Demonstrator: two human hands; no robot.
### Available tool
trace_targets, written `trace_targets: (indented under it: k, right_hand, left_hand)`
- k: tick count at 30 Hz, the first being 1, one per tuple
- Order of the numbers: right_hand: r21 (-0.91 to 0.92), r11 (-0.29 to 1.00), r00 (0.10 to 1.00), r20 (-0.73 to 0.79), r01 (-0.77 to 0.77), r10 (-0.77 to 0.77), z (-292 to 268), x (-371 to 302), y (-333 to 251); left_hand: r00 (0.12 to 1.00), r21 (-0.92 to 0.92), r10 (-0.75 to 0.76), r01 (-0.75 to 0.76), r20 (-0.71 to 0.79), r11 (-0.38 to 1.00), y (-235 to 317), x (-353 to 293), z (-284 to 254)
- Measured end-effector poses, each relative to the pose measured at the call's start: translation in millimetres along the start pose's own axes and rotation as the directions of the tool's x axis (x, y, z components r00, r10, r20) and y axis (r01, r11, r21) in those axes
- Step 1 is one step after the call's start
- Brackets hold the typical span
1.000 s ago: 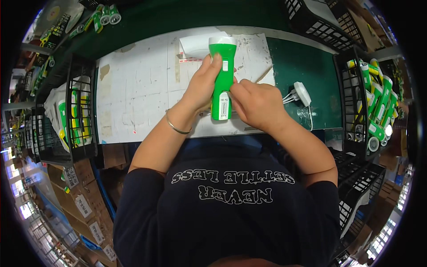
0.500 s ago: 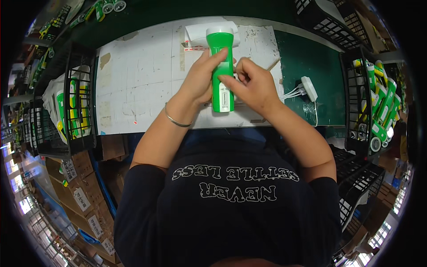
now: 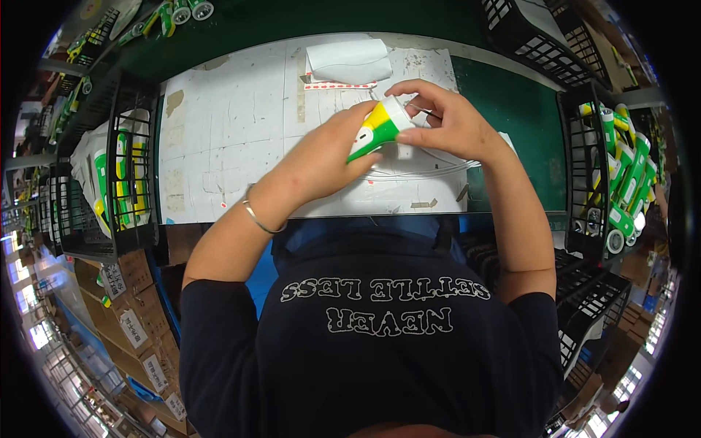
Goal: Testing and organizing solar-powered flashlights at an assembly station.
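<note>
My left hand [image 3: 325, 150] is wrapped round the body of a green, yellow and white flashlight [image 3: 374, 131]. The flashlight lies tilted, its white head pointing up and to the right, and a small dark slot shows on its side. My right hand [image 3: 449, 120] curls round the white head, thumb on the near side and forefinger on the far rim. The lens face is turned toward the right palm and mostly hidden. White cables [image 3: 423, 174] run across the table under my right hand, and a white plug block [image 3: 507, 141] is partly covered by my right wrist.
A white rolled sheet [image 3: 349, 60] lies at the back of the white board [image 3: 226, 139]. Black crates with green and yellow flashlights stand at the left [image 3: 131, 168] and right [image 3: 584, 168]. More flashlights [image 3: 182, 12] lie at the far left, and another black crate [image 3: 537, 36] is far right.
The flashlight has turned from upright to tilted, its head now toward the right and its yellow side showing. My right hand has moved from its body to its head; my left hand stays on the body.
</note>
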State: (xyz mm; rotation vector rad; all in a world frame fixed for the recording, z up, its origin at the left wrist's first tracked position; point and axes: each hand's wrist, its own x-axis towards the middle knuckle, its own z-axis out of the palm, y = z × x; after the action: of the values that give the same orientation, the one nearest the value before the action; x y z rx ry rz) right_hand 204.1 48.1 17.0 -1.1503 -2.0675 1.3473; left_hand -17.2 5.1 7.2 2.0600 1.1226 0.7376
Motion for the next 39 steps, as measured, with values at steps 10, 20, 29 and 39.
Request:
trace_targets:
  k: [10, 20, 29, 39]
  right_hand:
    - [0.282, 0.959, 0.999, -0.001, -0.037, 0.039, 2, -7, 4]
    - [-0.549, 0.786, 0.908, -0.417, -0.285, 0.039, 54, 46, 49]
    - [0.216, 0.975, 0.969, -0.222, -0.057, 0.106, 42, 25, 18]
    - [0.430, 0.868, 0.936, -0.123, -0.249, 0.329, 34, 13, 13]
  left_hand:
    - [0.915, 0.189, -0.220, 0.163, 0.339, 0.968, -10, -23, -60]
    - [0.897, -0.532, -0.364, 0.441, 0.250, 0.723, -44, -16, -10]
    - [0.891, -0.469, -0.421, 0.449, 0.171, 0.760, -41, -8, -8]
    - [0.973, 0.187, -0.065, 0.108, -0.221, 0.976, -28, -4, 13]
